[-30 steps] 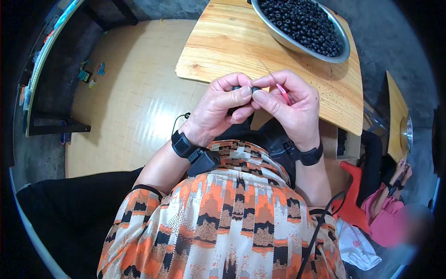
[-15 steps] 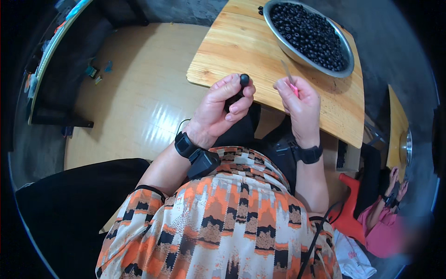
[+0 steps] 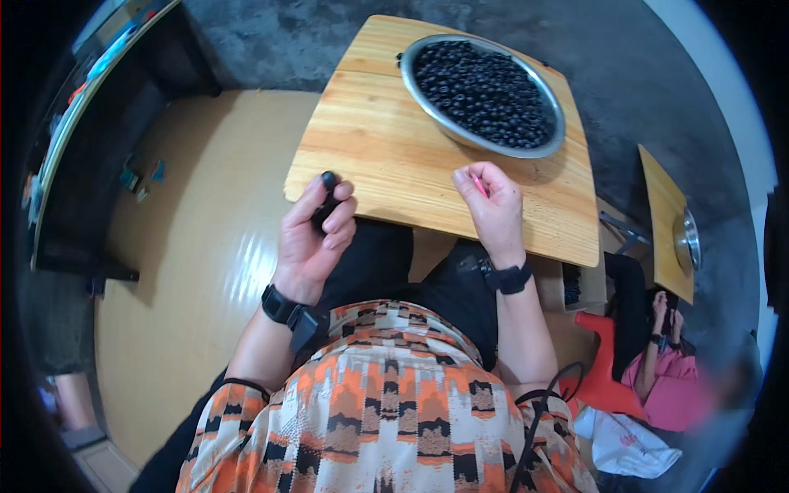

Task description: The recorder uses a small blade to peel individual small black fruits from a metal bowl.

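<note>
Looking down through the head view: sitting at a small wooden table (image 3: 394,156), with the left hand (image 3: 315,234) hovering off the table's near left corner and pinching a small dark bead (image 3: 329,178) between thumb and forefinger, the other fingers curling loosely below, possibly around more dark beads, though impossible to tell for sure. Holding the right hand (image 3: 491,205) above the table's near edge, fingers closing in a light pinch on a thin pink needle-like tool (image 3: 478,184), only a short length of it showing. Sitting well apart just now, the two hands, with bare wood between them. Resting at the far right of the table, a wide metal bowl (image 3: 549,148) brimming with small dark round beads (image 3: 483,89), well beyond both hands. Wearing dark bands on both wrists. Showing at the right edge: a second wooden table (image 3: 662,215) with a metal bowl on it, and another person in pink (image 3: 674,374) working there beside a red stool (image 3: 604,361). Judging the risks: holding the bead out past the table corner, over the glossy floor (image 3: 189,246), so any slackening of the pinch likely sending it rolling away; gripping such a slim tool by its end, so likely slipping or pricking a fingertip when bringing hands together; bumping the full bowl likely spilling beads across the table.
</note>
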The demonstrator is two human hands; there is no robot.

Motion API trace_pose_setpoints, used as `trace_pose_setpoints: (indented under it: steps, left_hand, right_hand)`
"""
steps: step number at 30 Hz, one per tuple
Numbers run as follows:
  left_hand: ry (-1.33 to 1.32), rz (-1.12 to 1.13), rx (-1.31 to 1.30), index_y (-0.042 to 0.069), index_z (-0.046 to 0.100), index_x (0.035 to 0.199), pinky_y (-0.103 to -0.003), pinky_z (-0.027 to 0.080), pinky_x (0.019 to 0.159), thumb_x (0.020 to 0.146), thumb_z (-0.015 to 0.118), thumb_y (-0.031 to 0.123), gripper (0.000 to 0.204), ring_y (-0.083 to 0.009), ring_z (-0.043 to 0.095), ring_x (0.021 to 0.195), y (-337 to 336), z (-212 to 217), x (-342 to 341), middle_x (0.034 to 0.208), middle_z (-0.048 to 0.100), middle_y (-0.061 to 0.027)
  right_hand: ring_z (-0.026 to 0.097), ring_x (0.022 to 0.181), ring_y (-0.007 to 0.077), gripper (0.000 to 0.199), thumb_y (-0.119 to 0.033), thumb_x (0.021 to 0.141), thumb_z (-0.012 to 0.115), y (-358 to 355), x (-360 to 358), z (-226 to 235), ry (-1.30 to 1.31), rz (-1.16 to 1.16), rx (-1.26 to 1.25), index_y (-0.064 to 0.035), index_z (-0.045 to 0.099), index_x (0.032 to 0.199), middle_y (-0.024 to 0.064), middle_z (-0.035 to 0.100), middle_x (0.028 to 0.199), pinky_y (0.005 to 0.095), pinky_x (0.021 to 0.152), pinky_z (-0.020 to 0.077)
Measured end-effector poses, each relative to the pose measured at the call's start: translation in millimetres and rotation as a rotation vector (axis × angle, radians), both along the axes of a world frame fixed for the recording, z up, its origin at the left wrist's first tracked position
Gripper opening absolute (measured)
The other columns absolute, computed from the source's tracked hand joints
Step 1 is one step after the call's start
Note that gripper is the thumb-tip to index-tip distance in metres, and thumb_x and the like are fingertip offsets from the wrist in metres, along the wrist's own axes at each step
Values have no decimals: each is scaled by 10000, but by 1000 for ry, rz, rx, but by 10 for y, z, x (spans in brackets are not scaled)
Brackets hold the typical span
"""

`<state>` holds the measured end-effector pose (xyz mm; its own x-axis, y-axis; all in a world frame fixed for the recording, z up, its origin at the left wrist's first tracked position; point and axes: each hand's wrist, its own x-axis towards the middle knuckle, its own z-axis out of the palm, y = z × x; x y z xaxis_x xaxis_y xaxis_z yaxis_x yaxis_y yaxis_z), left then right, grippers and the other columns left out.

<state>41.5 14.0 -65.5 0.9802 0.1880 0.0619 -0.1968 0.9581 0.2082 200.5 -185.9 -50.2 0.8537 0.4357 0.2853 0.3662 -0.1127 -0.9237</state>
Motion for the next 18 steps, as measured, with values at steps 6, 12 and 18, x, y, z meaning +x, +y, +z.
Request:
trace_pose_setpoints:
  steps: [6, 12, 18]
  left_hand:
    - [-13, 6, 30, 0, 567, 1076, -231, 378, 432, 911, 539, 166, 236, -141, 444, 625, -15, -2, 75, 930, 514, -105]
    - [34, -9, 77, 11, 581, 1055, -250, 384, 429, 924, 517, 250, 280, -157, 447, 631, -56, -15, 127, 928, 509, -119]
    - [129, -67, 83, 36, 583, 959, -212, 354, 412, 989, 473, 325, 310, -142, 451, 618, -125, -61, 131, 878, 519, -98]
  right_hand:
    - [651, 647, 272, 172, -197, 836, 677, -143, 772, 225, -371, -339, -241, -26, 670, 844, 149, 659, 697, 361, 595, 478]
    - [653, 778, 378, 144, -217, 803, 691, -78, 1188, 392, -549, -523, -693, -83, 695, 856, 179, 673, 783, 458, 688, 515]
    - [668, 808, 363, 147, -224, 786, 705, 42, 1288, 336, -516, -499, -822, -110, 723, 877, 171, 689, 821, 444, 743, 526]
